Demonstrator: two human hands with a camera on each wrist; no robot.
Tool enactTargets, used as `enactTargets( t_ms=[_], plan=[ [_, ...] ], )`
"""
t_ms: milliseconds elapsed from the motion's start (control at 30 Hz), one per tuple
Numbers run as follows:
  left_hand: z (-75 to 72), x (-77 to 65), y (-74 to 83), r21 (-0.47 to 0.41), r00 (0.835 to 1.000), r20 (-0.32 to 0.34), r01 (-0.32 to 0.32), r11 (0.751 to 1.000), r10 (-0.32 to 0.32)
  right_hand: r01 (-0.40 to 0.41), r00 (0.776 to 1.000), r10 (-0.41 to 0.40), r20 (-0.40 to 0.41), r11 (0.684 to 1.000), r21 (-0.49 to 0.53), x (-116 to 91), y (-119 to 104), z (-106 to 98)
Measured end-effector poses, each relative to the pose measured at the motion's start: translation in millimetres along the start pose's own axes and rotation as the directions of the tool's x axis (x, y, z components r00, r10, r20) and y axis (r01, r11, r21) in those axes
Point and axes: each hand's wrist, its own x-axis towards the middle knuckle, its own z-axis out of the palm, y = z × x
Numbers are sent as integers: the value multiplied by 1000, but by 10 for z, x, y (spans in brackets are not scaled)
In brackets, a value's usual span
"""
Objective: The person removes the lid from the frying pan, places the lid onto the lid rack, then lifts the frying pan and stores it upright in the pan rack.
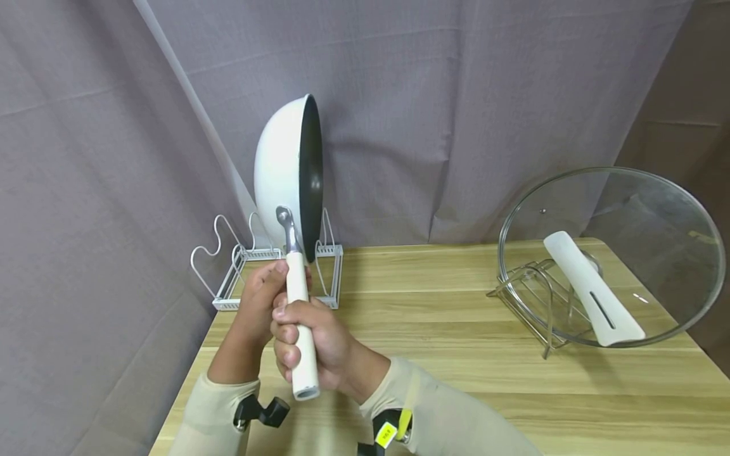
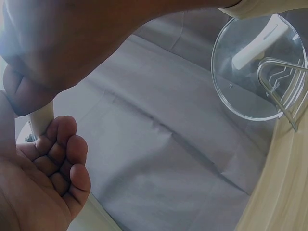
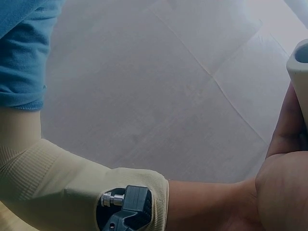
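Observation:
A white frying pan [image 1: 279,152] with a dark inside stands on its edge at the wire rack, its cream handle [image 1: 297,278] pointing toward me. My right hand [image 1: 325,345] grips the handle around its lower half. Higher up, near the metal joint, my left hand [image 1: 256,307] holds the handle, thumb on one side and fingertips on the other. In the left wrist view the left hand's curled fingers [image 2: 57,159] lie against the handle. The handle's hollow end [image 3: 301,53] shows in the right wrist view. The white rack [image 1: 228,303] sits under the pan, whose lower edge is partly hidden.
At the right, a large glass lid [image 1: 656,253] with a long white handle [image 1: 593,288] leans on a metal wire stand [image 1: 527,313]. Grey cloth [image 1: 388,126] hangs behind and to the left of the wooden table [image 1: 428,354].

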Motion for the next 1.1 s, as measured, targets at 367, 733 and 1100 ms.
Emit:
enactTargets(
  t_ms=[367,733,1100],
  plan=[
    [-16,-31,2,-6,1000,-1,10,1000,-10,-7,1000,7,0,1000,2,8,35,-13],
    [-35,-38,-18,25,1000,-13,1,1000,0,-7,1000,7,-6,1000,-5,16,66,-28],
    [-58,-59,-38,3,1000,-10,29,1000,-29,-17,999,16,-48,1000,-11,32,105,-41]
  ],
)
